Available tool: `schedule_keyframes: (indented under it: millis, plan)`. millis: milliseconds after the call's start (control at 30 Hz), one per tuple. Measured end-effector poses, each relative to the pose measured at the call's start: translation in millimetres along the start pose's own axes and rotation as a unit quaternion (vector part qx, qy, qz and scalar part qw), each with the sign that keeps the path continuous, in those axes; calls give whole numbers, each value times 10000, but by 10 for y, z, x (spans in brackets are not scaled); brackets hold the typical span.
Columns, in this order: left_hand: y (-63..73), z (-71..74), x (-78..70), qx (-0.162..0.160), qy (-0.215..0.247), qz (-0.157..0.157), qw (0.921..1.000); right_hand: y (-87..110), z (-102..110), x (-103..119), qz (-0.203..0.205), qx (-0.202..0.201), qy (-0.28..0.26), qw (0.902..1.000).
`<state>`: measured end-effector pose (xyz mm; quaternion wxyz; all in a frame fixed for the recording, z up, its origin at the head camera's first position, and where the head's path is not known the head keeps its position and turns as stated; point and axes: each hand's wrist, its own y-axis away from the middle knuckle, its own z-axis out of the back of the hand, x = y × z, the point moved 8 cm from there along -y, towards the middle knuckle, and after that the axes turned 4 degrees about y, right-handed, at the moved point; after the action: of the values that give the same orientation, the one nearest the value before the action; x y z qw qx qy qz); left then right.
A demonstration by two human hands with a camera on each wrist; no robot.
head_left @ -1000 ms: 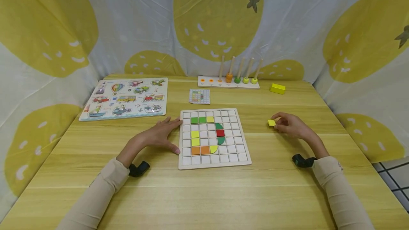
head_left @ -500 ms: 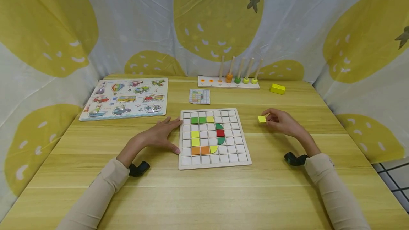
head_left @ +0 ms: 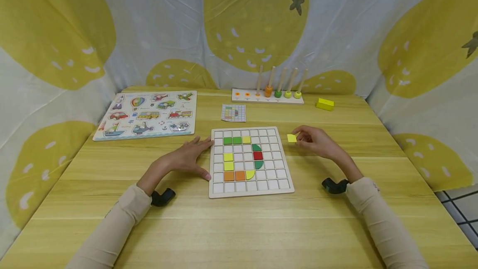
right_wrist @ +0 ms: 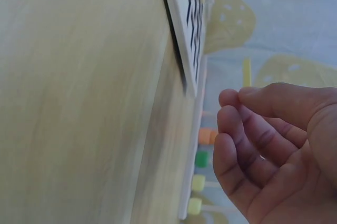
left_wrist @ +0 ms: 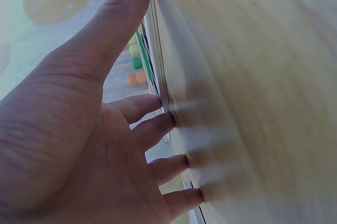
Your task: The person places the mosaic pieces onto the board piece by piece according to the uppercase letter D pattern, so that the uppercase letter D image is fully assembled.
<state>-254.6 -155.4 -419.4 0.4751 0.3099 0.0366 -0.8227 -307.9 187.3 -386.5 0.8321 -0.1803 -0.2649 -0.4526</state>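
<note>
My right hand (head_left: 317,141) pinches a thin yellow square tile (head_left: 291,138) between thumb and fingertips, just right of the white grid board (head_left: 273,174). In the right wrist view the tile (right_wrist: 247,72) shows edge-on beyond the thumb tip, raised off the tabletop. Spread fingers and thumb of my left hand (head_left: 188,159) touch the board's left edge. On the grid lie two green squares (head_left: 232,140), several yellow tiles (head_left: 228,161), two orange squares (head_left: 234,176), a red square (head_left: 257,155) and two rounded green pieces (head_left: 258,164).
Behind the board lies a small printed pattern card (head_left: 233,113). A peg counter with coloured beads (head_left: 267,96) stands at the back, and a yellow block (head_left: 325,104) sits to its right. A vehicle picture puzzle (head_left: 145,115) covers the back left.
My right hand has carried the yellow square tile leftward, from well right of the board to near its right edge. My left hand has stayed at the board's left edge.
</note>
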Motion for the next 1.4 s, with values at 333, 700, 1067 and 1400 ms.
schedule_keyframes:
  millis: [333,700,1067,1400]
  plan:
    - [2,2,-6,0,-41,2,10000,-103,-72,197,222,22,35,9997]
    - [0,5,0,15,-3,31,10000,-268,-238,392,403,183,5,9990]
    - [6,4,-1,35,23,62,10000,-441,-434,609,454,425,84,9980]
    - [-2,3,11,23,-11,33,10000,-599,-605,818,754,640,9,9951]
